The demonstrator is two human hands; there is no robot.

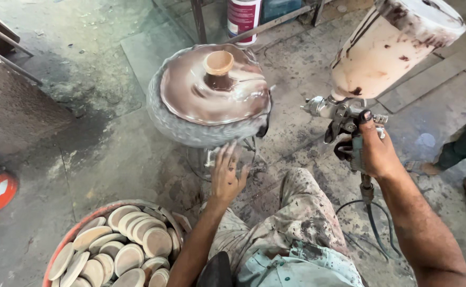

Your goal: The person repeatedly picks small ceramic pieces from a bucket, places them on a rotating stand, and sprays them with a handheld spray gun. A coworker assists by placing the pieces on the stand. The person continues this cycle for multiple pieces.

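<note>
Right hand (374,151) fingers clamped on spray gun (350,122); left hand (227,175), fingers apart, under turntable (209,93); best rotate steadily, coating wooden piece (218,64) evenly

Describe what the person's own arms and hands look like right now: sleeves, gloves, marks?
Both arms are bare to above the elbow; no sleeves, gloves, watch or rings show. The left hand has spread fingers with no visible stains. The right hand has a dark paint-stained thumbnail.
</note>
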